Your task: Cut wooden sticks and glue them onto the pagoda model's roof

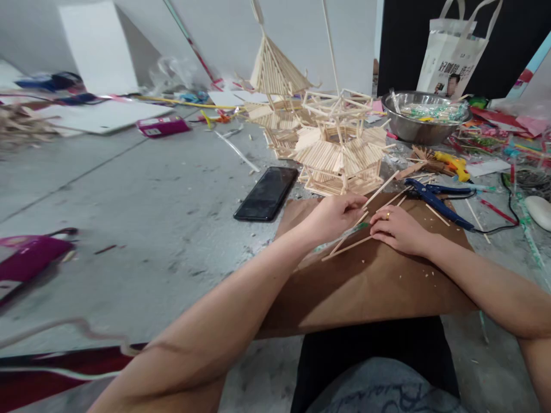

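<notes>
Over a brown cardboard sheet (344, 292), my left hand (338, 218) is closed in a pinch on a thin wooden stick (383, 188) that slants up to the right. My right hand (398, 229), wearing a ring, has curled fingers closed on the end of another wooden stick (348, 249) low over the cardboard. More sticks lie between and beyond the hands, partly hidden by the fingers. Just past my left hand stands a small pavilion-like model (342, 152) built of wooden sticks, with a peaked roof model (275, 69) behind it.
A black phone (266, 194) lies left of the cardboard. To the right are a blue glue gun (441, 203) with a black cord, a yellow tool (454, 165) and scattered scraps. A metal bowl (424, 132) holds plastic-wrapped items. Purple packs (163, 127) sit on the floor.
</notes>
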A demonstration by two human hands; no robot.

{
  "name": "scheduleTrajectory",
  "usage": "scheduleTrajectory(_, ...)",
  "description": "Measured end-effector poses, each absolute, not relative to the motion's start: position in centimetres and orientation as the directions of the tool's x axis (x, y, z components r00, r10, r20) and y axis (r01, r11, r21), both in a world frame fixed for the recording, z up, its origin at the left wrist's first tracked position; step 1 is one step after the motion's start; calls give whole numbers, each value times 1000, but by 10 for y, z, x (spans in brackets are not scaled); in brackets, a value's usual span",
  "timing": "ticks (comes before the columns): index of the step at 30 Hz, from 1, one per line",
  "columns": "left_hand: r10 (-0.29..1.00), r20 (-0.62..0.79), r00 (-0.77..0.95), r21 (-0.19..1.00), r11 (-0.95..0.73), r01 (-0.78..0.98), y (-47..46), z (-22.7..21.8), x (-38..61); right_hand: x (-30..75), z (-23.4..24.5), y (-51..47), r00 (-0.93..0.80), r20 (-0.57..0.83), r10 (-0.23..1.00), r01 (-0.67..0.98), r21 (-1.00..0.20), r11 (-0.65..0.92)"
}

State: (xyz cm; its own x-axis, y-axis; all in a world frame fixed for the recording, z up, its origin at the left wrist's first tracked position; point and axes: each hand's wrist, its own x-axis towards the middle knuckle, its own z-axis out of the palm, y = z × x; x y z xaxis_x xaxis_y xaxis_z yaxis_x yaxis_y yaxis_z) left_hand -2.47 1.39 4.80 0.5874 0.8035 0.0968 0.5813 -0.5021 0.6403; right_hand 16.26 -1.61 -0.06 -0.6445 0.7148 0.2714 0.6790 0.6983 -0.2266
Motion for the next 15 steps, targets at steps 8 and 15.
scheduleTrajectory(8, 752, -87, 653, 790, -348, 506, 9, 48, -20, 167, 12, -16, -558, 333, 760, 676, -348, 649)
scheduleTrajectory(15, 723, -188, 665, 927, -94, 363, 4, 50, -19, 175, 14, -19, -229, 281, 932, 420, -835, 355)
